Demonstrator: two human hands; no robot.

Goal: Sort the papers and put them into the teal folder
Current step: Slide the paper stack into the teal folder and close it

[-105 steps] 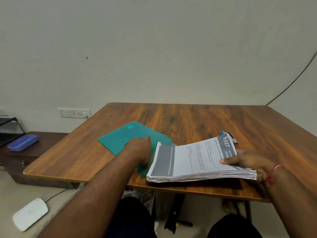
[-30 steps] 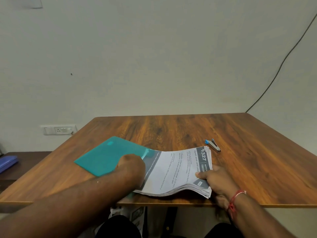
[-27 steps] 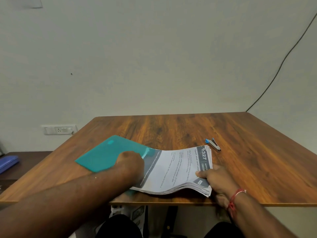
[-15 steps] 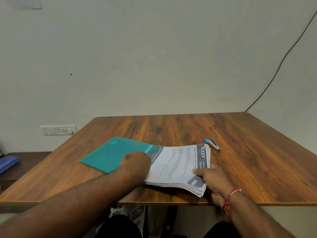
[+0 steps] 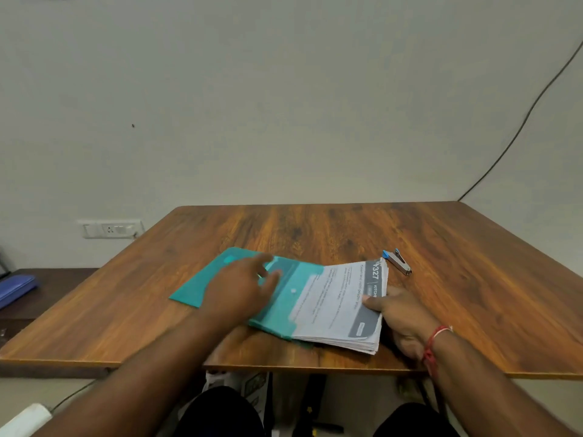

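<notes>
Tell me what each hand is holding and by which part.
The right hand grips the stack of papers at its right end, thumb on top. The left hand holds nothing; it lies open over the teal folder.

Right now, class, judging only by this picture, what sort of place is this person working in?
Probably a plain office or study room: a wooden table against a bare wall, a wall socket, and a stapler beside the papers.
</notes>
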